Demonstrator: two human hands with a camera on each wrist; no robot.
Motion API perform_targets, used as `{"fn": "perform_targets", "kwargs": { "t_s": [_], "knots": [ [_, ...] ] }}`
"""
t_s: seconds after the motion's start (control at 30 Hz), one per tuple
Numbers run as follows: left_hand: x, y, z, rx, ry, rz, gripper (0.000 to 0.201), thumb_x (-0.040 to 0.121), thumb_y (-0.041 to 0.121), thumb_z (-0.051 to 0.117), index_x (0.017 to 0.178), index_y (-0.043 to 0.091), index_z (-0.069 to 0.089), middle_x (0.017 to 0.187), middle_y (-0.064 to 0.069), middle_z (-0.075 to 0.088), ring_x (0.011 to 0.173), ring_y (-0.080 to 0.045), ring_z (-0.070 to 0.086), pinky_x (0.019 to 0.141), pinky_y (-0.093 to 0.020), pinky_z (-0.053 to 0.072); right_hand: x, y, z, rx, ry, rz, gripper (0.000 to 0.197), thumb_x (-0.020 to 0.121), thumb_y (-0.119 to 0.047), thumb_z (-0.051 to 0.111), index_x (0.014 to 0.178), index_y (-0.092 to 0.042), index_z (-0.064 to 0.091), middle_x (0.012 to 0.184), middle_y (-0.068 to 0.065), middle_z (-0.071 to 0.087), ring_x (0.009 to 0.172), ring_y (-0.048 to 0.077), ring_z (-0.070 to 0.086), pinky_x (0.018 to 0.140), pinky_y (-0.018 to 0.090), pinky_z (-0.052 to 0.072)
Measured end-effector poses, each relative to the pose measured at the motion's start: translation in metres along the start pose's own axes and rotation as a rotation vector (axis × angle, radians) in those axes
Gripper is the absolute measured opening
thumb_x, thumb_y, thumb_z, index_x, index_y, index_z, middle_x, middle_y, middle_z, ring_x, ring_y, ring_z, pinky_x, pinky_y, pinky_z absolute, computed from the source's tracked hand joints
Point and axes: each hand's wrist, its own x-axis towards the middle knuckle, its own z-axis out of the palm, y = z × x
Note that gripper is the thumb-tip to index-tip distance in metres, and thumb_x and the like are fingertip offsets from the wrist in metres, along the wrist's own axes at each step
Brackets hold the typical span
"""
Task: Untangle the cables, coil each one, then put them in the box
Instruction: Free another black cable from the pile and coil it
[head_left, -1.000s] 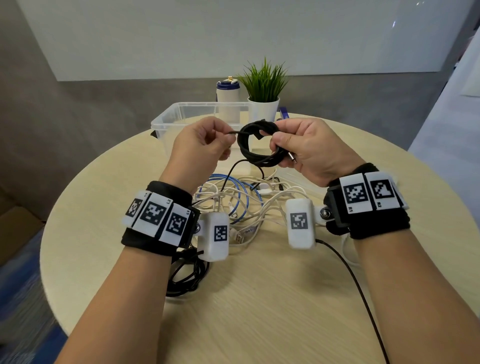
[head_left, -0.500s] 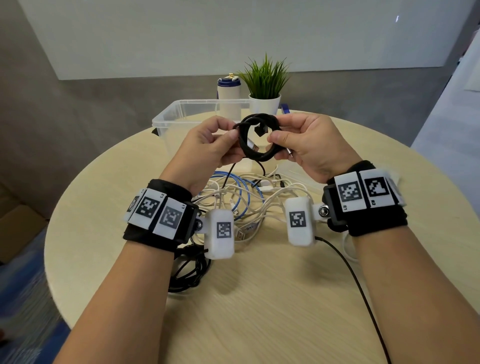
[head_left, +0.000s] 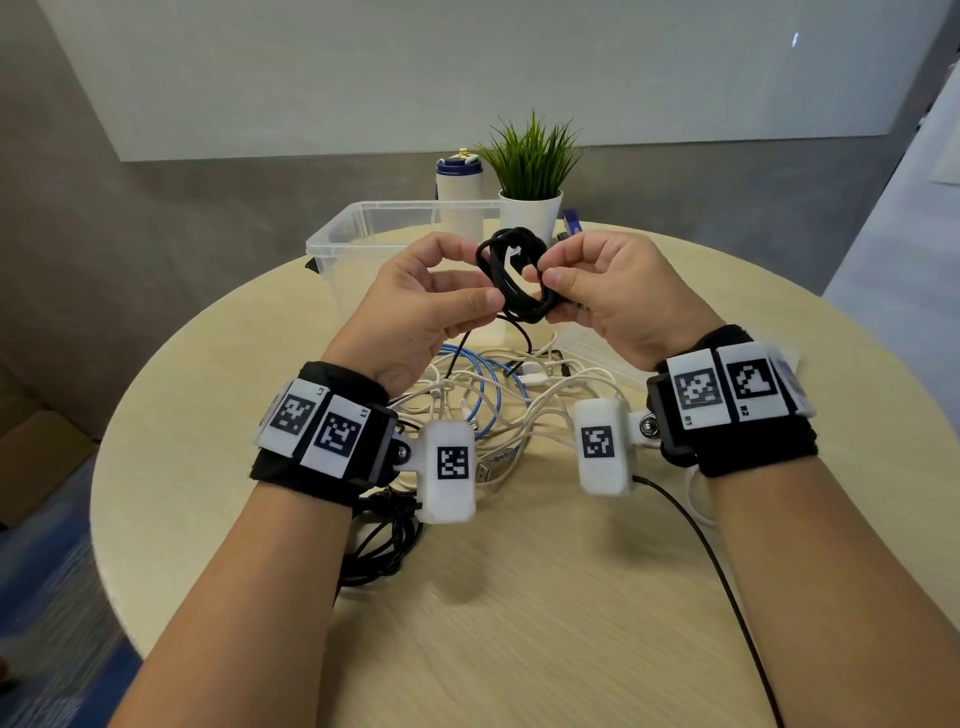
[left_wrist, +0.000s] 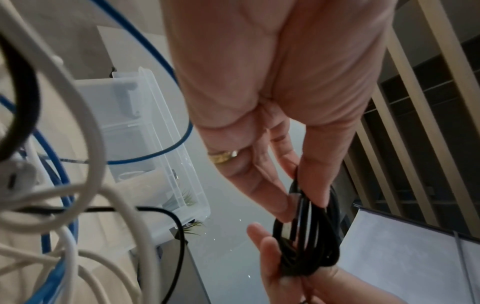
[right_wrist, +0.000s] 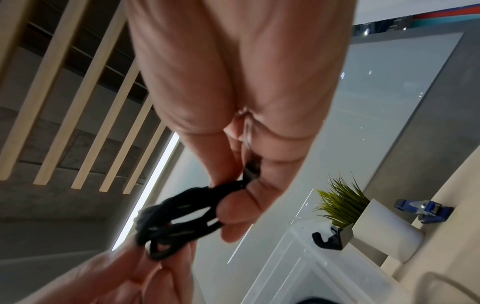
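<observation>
A small black cable coil (head_left: 511, 275) hangs in the air above the table, held from both sides. My left hand (head_left: 431, 301) pinches its left edge between thumb and fingers; the coil (left_wrist: 306, 236) shows under my left thumb. My right hand (head_left: 602, 291) grips the right edge, fingers curled round the strands (right_wrist: 182, 222). A loose black tail drops from the coil toward the pile. Below the hands lies a tangle of white cables (head_left: 519, 400) and a blue cable (head_left: 493, 384). The clear plastic box (head_left: 363, 228) stands behind, open on top.
A white pot with a green plant (head_left: 530, 171) and a white bottle with a blue cap (head_left: 460, 182) stand behind the box. Another black cable bundle (head_left: 379, 545) lies under my left wrist. The round wooden table (head_left: 519, 623) has bare surface near me.
Both hands have lifted the coil slightly and turned it. My left hand shifted from holding the cable's end to pinching the coil's left edge.
</observation>
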Motion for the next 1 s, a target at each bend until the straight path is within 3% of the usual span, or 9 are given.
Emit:
{"fn": "perform_targets", "kwargs": {
  "t_s": [0.07, 0.13, 0.2, 0.27, 0.37, 0.53, 0.73, 0.87, 1.0],
  "knots": [
    [0.0008, 0.0013, 0.0023, -0.021, 0.06, -0.007, 0.029, 0.079, -0.015, 0.06, 0.089, 0.012, 0.056, 0.074, -0.009, 0.071, 0.068, -0.019, 0.066, 0.067, -0.024, 0.055, -0.001, -0.0009, 0.0011, -0.045, -0.051, 0.011, 0.019, 0.094, 0.003, 0.048, 0.086, -0.008, 0.06, 0.093, 0.019, 0.062, 0.078, 0.024, 0.059, 0.063, 0.025, 0.053],
    [0.0011, 0.0021, 0.0046, -0.04, 0.102, -0.011, 0.027, 0.083, -0.014, 0.056, 0.089, 0.012, 0.053, 0.071, -0.006, 0.069, 0.064, -0.015, 0.065, 0.062, -0.021, 0.055, -0.0038, -0.0024, 0.0029, -0.052, -0.102, 0.029, 0.004, 0.09, -0.005, 0.058, 0.091, -0.008, 0.061, 0.09, 0.013, 0.064, 0.079, 0.02, 0.061, 0.069, 0.027, 0.055],
    [0.0011, 0.0021, 0.0071, -0.057, 0.122, -0.015, 0.024, 0.086, -0.012, 0.054, 0.088, 0.012, 0.051, 0.071, -0.006, 0.068, 0.061, -0.014, 0.064, 0.06, -0.02, 0.055, -0.0041, -0.0003, 0.0019, -0.105, -0.131, 0.035, 0.024, 0.073, -0.015, 0.074, 0.093, -0.011, 0.062, 0.09, 0.01, 0.069, 0.079, 0.015, 0.065, 0.077, 0.029, 0.055],
    [0.0013, 0.0012, 0.0085, -0.062, 0.138, -0.016, 0.022, 0.088, -0.01, 0.053, 0.087, 0.011, 0.05, 0.074, -0.01, 0.066, 0.058, -0.014, 0.062, 0.059, -0.02, 0.054, -0.0042, 0.0025, 0.0023, -0.162, -0.139, 0.021, 0.03, 0.067, -0.011, 0.079, 0.093, -0.012, 0.065, 0.09, 0.008, 0.071, 0.079, 0.012, 0.066, 0.08, 0.027, 0.055],
    [0.0013, 0.0001, 0.0075, -0.057, 0.126, -0.013, 0.02, 0.086, -0.008, 0.057, 0.087, 0.011, 0.052, 0.076, -0.013, 0.065, 0.059, -0.014, 0.062, 0.061, -0.021, 0.055, -0.0037, 0.0026, 0.0031, -0.199, -0.125, -0.021, 0.016, 0.075, -0.004, 0.075, 0.087, -0.013, 0.069, 0.08, 0.002, 0.069, 0.069, 0.005, 0.06, 0.071, 0.019, 0.052],
    [0.0021, -0.0027, 0.0063, 0.014, 0.124, -0.006, 0.027, 0.075, -0.01, 0.067, 0.085, 0.012, 0.055, 0.074, -0.008, 0.07, 0.068, -0.016, 0.066, 0.068, -0.025, 0.054, -0.0028, 0.0022, 0.0023, -0.204, -0.111, -0.044, 0.011, 0.077, -0.003, 0.074, 0.082, -0.012, 0.071, 0.068, -0.005, 0.068, 0.065, 0.005, 0.058, 0.068, 0.02, 0.05],
    [0.0036, -0.0048, 0.0073, 0.041, 0.159, -0.001, 0.019, 0.08, -0.009, 0.064, 0.084, 0.009, 0.059, 0.072, -0.005, 0.071, 0.066, -0.016, 0.066, 0.066, -0.024, 0.055, -0.0024, 0.0036, 0.0031, -0.22, -0.176, -0.005, 0.011, 0.089, -0.004, 0.061, 0.095, -0.01, 0.068, 0.088, 0.012, 0.068, 0.085, 0.019, 0.061, 0.08, 0.03, 0.054],
    [0.0022, -0.0034, 0.0093, 0.05, 0.169, 0.013, 0.015, 0.087, -0.007, 0.057, 0.088, 0.007, 0.062, 0.07, -0.001, 0.071, 0.061, -0.01, 0.064, 0.061, -0.019, 0.053, -0.0024, 0.0016, 0.004, -0.152, -0.113, -0.039, 0.014, 0.083, 0.003, 0.065, 0.083, -0.011, 0.064, 0.083, 0.01, 0.066, 0.084, 0.024, 0.062, 0.071, 0.026, 0.054],
    [0.0008, 0.0011, 0.0102, 0.027, 0.162, 0.02, 0.012, 0.088, -0.001, 0.059, 0.096, 0.007, 0.063, 0.075, -0.006, 0.07, 0.064, -0.012, 0.065, 0.065, -0.02, 0.055, -0.0028, 0.0027, 0.0028, -0.203, -0.088, -0.046, 0.011, 0.079, 0.002, 0.07, 0.08, -0.008, 0.066, 0.076, 0.008, 0.065, 0.07, 0.016, 0.057, 0.067, 0.025, 0.051]
  ]
}}
